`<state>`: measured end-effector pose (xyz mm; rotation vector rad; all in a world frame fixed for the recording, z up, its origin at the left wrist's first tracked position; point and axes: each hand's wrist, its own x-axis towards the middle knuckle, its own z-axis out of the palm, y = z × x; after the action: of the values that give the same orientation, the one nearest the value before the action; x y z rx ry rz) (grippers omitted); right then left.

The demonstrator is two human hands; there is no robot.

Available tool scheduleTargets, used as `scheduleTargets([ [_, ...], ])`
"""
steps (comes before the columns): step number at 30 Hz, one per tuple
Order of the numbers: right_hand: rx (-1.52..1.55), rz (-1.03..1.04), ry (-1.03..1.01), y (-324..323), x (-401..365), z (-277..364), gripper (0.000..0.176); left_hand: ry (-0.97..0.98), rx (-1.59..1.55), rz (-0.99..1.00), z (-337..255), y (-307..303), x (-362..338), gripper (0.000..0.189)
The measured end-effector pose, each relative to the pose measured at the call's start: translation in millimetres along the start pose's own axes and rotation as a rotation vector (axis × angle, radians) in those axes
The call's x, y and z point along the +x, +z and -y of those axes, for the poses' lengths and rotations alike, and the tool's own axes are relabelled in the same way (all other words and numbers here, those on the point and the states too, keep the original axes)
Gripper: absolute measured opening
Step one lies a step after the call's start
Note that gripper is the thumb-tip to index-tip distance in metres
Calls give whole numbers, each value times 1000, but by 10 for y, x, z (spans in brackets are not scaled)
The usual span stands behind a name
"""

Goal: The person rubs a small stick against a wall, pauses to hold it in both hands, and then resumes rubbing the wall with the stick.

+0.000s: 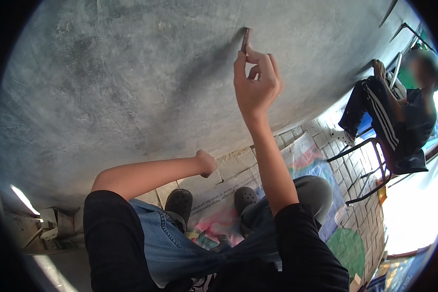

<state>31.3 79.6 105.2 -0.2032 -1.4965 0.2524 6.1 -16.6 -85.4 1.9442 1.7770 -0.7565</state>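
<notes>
Raised in front of a grey, scuffed wall (131,73) is my right hand (259,80). Its thumb and fingers pinch a short brown stick (246,39), whose upper end points up along the wall surface and overlaps it in this view. A soft shadow of the hand and arm falls on the wall to the left. Lower down, my left hand (207,163) is curled into a fist near the wall's bottom edge, its forearm lying across the view. The inside of that fist is hidden, and nothing sticks out of it.
Between my feet, in dark clogs (179,203), lies a printed plastic banner (214,219) on the brick floor (357,182). At right, another person (413,107) sits on a metal-framed chair (378,155). Boxes (58,223) stand at lower left.
</notes>
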Motion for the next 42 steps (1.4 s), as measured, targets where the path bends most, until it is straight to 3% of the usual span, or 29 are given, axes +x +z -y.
scheduleTargets([
  [8, 39, 86, 63, -45, -13, -15, 11, 4, -10, -13, -3, 18, -8, 28],
  [10, 239, 10, 220, -27, -14, -82, 15, 28, 5, -24, 19, 34, -15, 25],
  [17, 265, -164, 529, -420, 264, -904, 27, -15, -29, 32, -42, 38, 26, 26],
  [19, 370, -277, 844, -558, 321, -1038, 28, 16, 31, 99, -61, 8, 40, 27],
  [23, 510, -309, 971, -657, 261, -1208, 27, 31, 34, 111, -87, -90, 48, 27],
  [29, 402, -161, 844, -609, 214, -1136, 30, 32, 19, 70, -138, -139, 212, 29],
  [32, 318, -139, 691, -560, 232, -1131, 23, 20, 3, 86, -126, -124, 194, 28],
  [37, -58, -83, 335, -507, 169, -1116, 10, 36, 49, 96, -75, -48, 132, 27],
  [38, -73, -90, 323, -493, 138, -1154, 10, 39, 61, 106, -68, -58, 114, 27],
  [40, -189, -63, 63, -486, 80, -1261, 11, 67, 83, 99, -90, -20, 157, 27],
  [41, -175, -45, 55, -458, 42, -1135, 21, 79, 88, 88, -83, 44, 197, 28],
  [42, -163, -6, -9, -416, -14, -1035, 18, 96, 83, 60, -79, 128, 228, 29],
])
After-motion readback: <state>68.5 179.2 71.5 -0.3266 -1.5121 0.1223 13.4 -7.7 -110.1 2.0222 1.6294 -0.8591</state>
